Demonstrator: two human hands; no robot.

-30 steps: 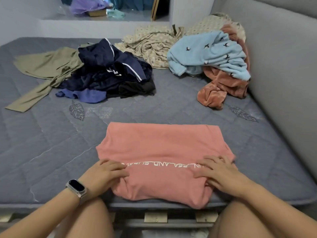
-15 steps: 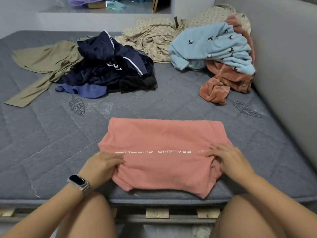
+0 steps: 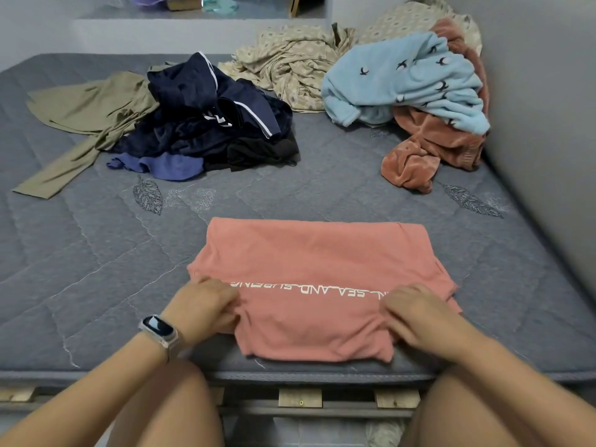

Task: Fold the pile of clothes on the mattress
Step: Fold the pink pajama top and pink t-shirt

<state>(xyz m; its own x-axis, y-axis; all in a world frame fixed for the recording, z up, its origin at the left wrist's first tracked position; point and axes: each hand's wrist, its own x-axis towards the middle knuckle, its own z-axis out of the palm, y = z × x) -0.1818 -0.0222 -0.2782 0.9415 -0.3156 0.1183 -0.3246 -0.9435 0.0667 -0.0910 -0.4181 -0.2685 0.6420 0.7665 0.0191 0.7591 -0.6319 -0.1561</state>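
A salmon-pink t-shirt (image 3: 317, 259) with white lettering lies partly folded at the near edge of the grey mattress (image 3: 80, 269). My left hand (image 3: 201, 309), a watch on its wrist, pinches the shirt's left side. On the right side, my right hand (image 3: 416, 314) grips the fabric with curled fingers. Further back lie unfolded clothes: a dark navy heap (image 3: 206, 114), an olive garment (image 3: 87, 114), a beige patterned one (image 3: 290, 62), a light blue fleece with birds (image 3: 406, 79) and a rust velvet piece (image 3: 429, 146).
A grey padded wall (image 3: 548, 108) runs along the mattress's right side. A white ledge (image 3: 193, 27) with items on it sits behind the bed. Wooden slats (image 3: 300, 398) show under the near edge, between my knees.
Both hands have gone from resting on the shirt to curling into its side edges. The view has shifted slightly.
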